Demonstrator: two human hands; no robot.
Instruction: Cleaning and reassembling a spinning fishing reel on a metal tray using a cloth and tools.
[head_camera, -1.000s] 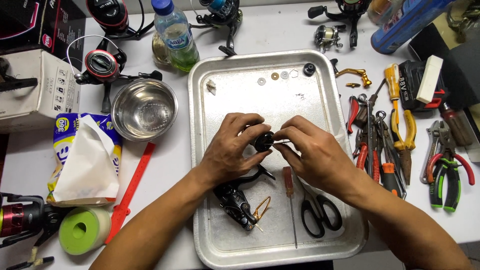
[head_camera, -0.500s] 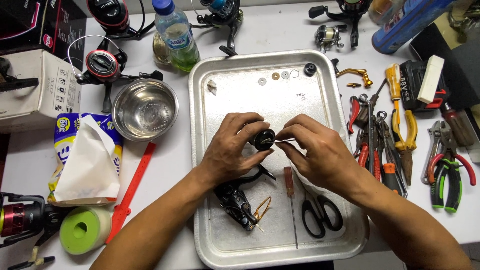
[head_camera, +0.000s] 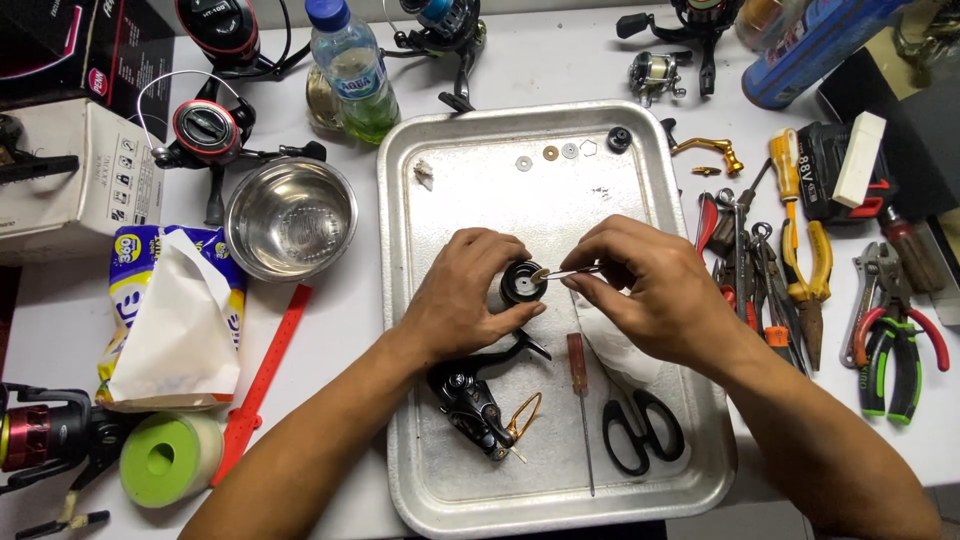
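Observation:
My left hand grips a small black round reel part over the metal tray. My right hand pinches thin metal tweezers, whose tip holds a small pale washer at the part's rim. Below my hands in the tray lie a black reel body with a gold bail wire, a red-handled screwdriver and black scissors. A few small washers and a black knob sit along the tray's far edge.
A steel bowl, a tissue pack, a red strip and a green tape roll lie to the left. Pliers and other hand tools crowd the right. Fishing reels, a water bottle and boxes stand behind.
My right hand has drawn slightly right, and the tweezers with the washer now show at the black part's rim. My left hand keeps the part in place.

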